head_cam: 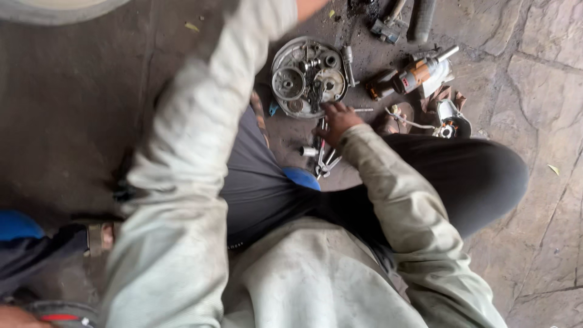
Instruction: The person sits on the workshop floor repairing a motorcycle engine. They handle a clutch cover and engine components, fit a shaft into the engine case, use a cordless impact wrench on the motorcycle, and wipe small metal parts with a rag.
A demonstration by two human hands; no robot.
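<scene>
While the round metal cover plate [308, 76] lies flat on the dark, oily ground ahead of my knees, gears and small parts heaped inside it, my right hand [337, 120] sits at its lower rim. I see that arm bent at the elbow, the pale dirty sleeve running down and forward, palm turned to the ground. Its fingers are curled loosely together over the loose sockets and wrenches [322, 155] lying just below the plate; whether they actually pinch one I cannot tell. My left arm stretches straight up the frame, sleeve blurred, and the left hand passes out of view past the top edge. Right of the plate rests an orange and grey power tool [412, 75], with a small rotor part [449, 127] near it on the stone paving.
</scene>
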